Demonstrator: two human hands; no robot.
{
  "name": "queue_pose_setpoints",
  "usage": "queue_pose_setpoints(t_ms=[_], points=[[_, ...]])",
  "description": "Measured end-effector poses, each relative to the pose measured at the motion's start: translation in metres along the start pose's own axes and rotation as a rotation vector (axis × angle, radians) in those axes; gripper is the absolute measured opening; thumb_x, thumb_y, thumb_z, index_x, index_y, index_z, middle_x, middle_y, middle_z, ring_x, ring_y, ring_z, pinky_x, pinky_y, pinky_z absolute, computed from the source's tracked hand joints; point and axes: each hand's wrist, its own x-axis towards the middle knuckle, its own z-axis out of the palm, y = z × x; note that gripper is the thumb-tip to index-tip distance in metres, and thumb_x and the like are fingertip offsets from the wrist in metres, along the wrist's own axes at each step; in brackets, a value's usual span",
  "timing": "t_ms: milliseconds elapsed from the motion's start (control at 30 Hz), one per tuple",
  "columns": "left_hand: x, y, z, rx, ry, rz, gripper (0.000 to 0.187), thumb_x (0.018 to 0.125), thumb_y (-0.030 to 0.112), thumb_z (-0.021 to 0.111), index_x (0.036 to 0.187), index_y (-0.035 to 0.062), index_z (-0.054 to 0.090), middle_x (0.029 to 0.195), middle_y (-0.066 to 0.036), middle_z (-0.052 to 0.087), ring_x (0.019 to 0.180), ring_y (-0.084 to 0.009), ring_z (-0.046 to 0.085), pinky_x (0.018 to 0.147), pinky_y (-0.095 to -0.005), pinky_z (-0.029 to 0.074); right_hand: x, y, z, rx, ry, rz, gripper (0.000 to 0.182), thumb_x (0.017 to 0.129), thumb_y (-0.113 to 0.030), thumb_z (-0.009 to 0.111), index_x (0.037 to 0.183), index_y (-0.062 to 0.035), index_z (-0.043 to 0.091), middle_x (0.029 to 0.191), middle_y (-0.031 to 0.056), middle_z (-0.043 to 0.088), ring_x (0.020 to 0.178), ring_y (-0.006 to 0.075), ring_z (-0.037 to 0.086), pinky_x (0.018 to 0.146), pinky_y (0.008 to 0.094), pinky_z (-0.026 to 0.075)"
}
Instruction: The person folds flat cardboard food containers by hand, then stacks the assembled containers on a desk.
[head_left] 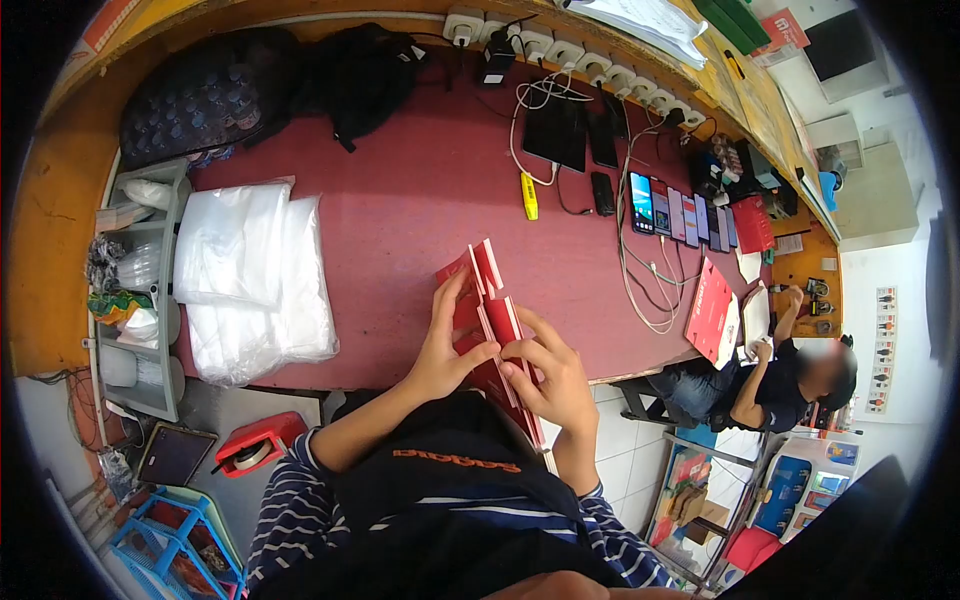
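I observe my left hand [445,345] and right hand [550,375] both closed on a stack of flat red cardboard sleeves [487,315], held fanned above the near edge of the maroon-topped table [400,200]. Clear plastic bags [250,280] lie well to the left.

Around the red cards [488,318], the table [420,200] is bare toward the far wall. Left of the cards, plastic bags [250,280] block the way. Right of them, cables [650,290] and a row of phones [680,212] crowd the surface; a yellow marker [529,196] lies just beyond.
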Motion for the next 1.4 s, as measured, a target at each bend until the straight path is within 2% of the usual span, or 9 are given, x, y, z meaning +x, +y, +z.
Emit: queue_pose_setpoints(t_ms=[400,900,967,1000,1067,1100,1167,1267,1400], points=[[0.001,0.002,0.002,0.019,-0.007,0.006,0.085,0.073,0.029,0.065,0.134,0.0087,0.009,0.131,-0.011,0.015,0.124,-0.0268,0.019,0.096,-0.0441,0.032,-0.002,0.002,0.003,0.024,0.144,0.035,0.011,0.067,-0.003,0.053,0.077,-0.0077,0.053,0.126,0.0146,0.039,0.066,0.0246,0.06,0.052,0.0309,0.048],[0.002,0.005,0.002,0.1,0.038,0.011,0.095,0.068,0.03,0.07,0.133,0.0058,0.006,0.13,-0.014,0.014,0.124,-0.0284,0.019,0.098,-0.0434,0.028,-0.002,-0.001,-0.001,-0.062,0.042,-0.035,0.021,0.071,-0.018,0.063,0.086,-0.0089,0.052,0.127,0.014,0.037,0.064,0.0274,0.06,0.052,0.0327,0.048],[0.012,0.0,-0.001,0.28,0.08,0.142,0.11,0.059,0.036,0.076,0.132,0.0032,0.001,0.133,-0.017,0.01,0.124,-0.031,0.018,0.1,-0.0415,0.023,-0.004,-0.01,-0.001,0.136,0.097,0.114,0.032,0.071,-0.018,0.064,0.096,-0.0058,0.048,0.108,0.0174,0.052,0.062,0.0308,0.059,0.055,0.036,0.048],[0.019,0.009,-0.001,0.316,0.079,0.191,0.114,0.056,0.038,0.077,0.132,0.0036,0.0,0.134,-0.016,0.01,0.124,-0.0302,0.019,0.1,-0.0415,0.023,-0.005,-0.011,-0.005,0.068,-0.024,0.205,0.033,0.074,-0.017,0.06,0.099,-0.0014,0.044,0.079,0.0196,0.059,0.062,0.0355,0.058,0.057,0.0414,0.047],[0.04,0.017,-0.007,0.307,0.064,0.277,0.122,0.048,0.043,0.079,0.132,0.004,-0.001,0.135,-0.015,0.013,0.124,-0.0268,0.018,0.1,-0.041,0.022,-0.006,-0.004,-0.006,-0.086,-0.082,0.153,0.029,0.075,-0.015,0.057,0.098,-0.0008,0.045,0.07,0.0197,0.057,0.062,0.0371,0.057,0.057,0.0432,0.046],[0.056,-0.001,-0.021,0.32,0.052,0.4,0.111,0.049,0.04,0.079,0.131,0.0038,0.014,0.127,-0.014,0.032,0.117,-0.0229,0.032,0.094,-0.037,0.032,-0.006,-0.003,-0.008,-0.22,-0.199,0.109,0.025,0.077,-0.014,0.054,0.096,-0.0003,0.045,0.061,0.0199,0.056,0.062,0.0386,0.056,0.058,0.0451,0.045],[0.074,-0.018,-0.052,0.192,-0.189,0.006,0.08,0.055,0.033,0.078,0.119,0.0023,0.04,0.11,-0.012,0.05,0.098,-0.0182,0.049,0.081,-0.0304,0.042,0.006,-0.006,-0.029,-0.246,-0.226,0.105,0.02,0.079,-0.011,0.049,0.095,0.0004,0.045,0.065,0.023,0.056,0.064,0.0399,0.056,0.058,0.0461,0.044],[0.073,-0.015,-0.062,0.366,-0.155,-0.018,0.054,0.06,0.025,0.076,0.103,0.0017,0.053,0.093,-0.006,0.056,0.075,-0.0113,0.054,0.068,-0.0246,0.045,0.026,0.0,-0.051,-0.352,-0.36,0.046,0.019,0.077,-0.009,0.051,0.091,0.0017,0.044,0.064,0.0217,0.056,0.064,0.0381,0.056,0.056,0.0446,0.044],[0.065,-0.01,-0.058,0.254,-0.087,0.18,0.041,0.061,0.03,0.076,0.082,0.0026,0.054,0.079,-0.001,0.051,0.069,-0.0087,0.048,0.06,-0.0213,0.039,0.041,-0.002,-0.049,-0.558,-0.374,-0.109,0.018,0.073,-0.008,0.052,0.086,0.0012,0.043,0.067,0.0196,0.057,0.062,0.0348,0.058,0.054,0.0413,0.046]])
